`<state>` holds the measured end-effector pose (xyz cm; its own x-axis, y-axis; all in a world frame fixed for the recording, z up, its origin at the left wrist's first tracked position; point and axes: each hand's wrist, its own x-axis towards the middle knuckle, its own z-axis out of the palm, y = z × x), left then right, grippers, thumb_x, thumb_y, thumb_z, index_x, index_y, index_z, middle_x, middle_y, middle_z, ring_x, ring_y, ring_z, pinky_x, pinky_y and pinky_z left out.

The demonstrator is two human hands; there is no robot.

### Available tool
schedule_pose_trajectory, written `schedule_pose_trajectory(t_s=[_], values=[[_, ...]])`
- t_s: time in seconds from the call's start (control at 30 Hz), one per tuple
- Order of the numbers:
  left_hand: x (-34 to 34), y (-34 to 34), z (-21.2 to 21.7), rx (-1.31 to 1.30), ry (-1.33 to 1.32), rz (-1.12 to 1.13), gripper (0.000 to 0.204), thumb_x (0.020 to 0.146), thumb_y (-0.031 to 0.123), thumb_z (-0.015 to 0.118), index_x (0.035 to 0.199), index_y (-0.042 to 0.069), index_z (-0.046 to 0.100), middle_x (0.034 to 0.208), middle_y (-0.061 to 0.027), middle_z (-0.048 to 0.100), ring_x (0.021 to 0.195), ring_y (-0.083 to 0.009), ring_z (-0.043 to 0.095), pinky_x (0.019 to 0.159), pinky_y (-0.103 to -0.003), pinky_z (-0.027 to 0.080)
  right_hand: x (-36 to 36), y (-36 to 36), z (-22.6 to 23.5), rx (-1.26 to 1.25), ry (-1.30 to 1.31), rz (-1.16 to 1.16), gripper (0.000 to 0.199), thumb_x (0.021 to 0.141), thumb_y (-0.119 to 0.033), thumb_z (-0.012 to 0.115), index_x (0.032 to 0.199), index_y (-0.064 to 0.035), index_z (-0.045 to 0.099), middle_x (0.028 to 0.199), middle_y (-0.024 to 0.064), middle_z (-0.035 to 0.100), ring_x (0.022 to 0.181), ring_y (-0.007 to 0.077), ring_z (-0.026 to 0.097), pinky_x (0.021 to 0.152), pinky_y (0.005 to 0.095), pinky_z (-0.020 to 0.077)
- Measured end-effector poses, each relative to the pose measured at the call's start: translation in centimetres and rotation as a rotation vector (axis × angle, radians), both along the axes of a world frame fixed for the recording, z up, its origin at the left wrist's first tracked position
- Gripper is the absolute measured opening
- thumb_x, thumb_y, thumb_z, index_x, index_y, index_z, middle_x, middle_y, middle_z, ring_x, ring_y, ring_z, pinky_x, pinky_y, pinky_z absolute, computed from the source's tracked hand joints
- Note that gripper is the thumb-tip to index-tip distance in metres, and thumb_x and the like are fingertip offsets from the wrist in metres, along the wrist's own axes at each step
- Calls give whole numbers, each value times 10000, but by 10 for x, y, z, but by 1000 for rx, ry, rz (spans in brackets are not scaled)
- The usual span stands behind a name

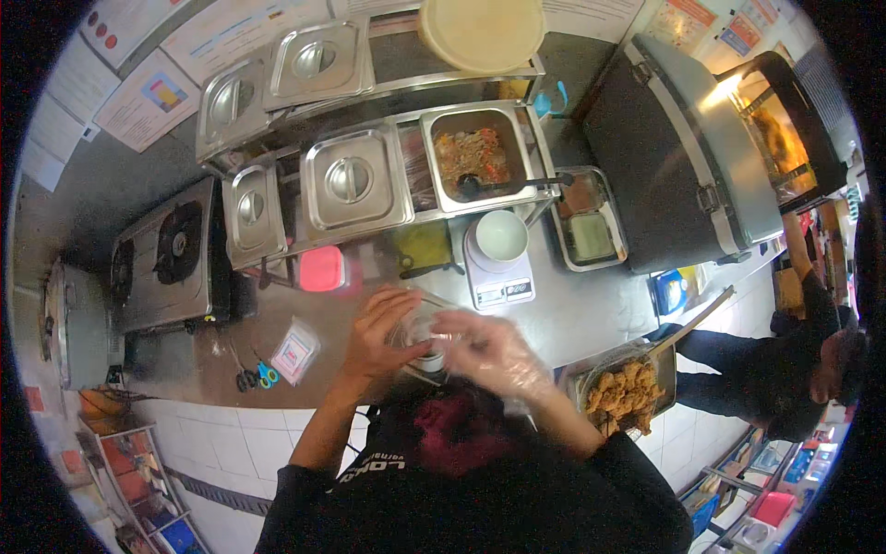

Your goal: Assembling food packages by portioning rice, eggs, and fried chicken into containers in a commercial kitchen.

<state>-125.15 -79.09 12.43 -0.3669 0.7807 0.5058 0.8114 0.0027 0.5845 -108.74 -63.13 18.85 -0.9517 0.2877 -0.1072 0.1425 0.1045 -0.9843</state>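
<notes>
At the counter's front edge, my left hand is bare, its fingers curled about a clear, see-through plastic thing whose shape I cannot make out. My right hand wears a clear plastic glove. It is slightly blurred, its fingers bent in against the same see-through thing, close to my left fingertips. Ahead of both hands, a white kitchen scale carries a pale green bowl. A pink-lidded tub stands beyond my left hand.
Fried chicken pieces fill a tray at right, with a long-handled tool across it. Scissors and a small packet lie left. Behind are lidded steel pans, an open food pan and a gas stove. Another person stands right.
</notes>
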Motion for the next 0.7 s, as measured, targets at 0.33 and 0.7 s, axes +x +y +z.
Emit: schedule_pose_trajectory(t_s=[0.33, 0.7], values=[[35, 25, 18, 125, -450, -37, 730, 578, 325, 950, 1177, 5, 685, 1120, -156, 631, 1059, -304, 625, 927, -408, 501, -63, 196, -29, -55, 125, -843, 380, 834, -213, 818, 1071, 50, 677, 826, 6, 634, 730, 109, 570, 668, 289, 474], [22, 46, 51, 54, -591, -91, 759, 573, 323, 959, 1228, 50, 691, 1080, -107, 640, 1005, -250, 627, 913, -359, 490, -132, 189, 22, 867, 387, -134, 170, 936, -174, 640, 896, -15, 685, 901, 186, 675, 846, 381, 664, 771, 438, 531]])
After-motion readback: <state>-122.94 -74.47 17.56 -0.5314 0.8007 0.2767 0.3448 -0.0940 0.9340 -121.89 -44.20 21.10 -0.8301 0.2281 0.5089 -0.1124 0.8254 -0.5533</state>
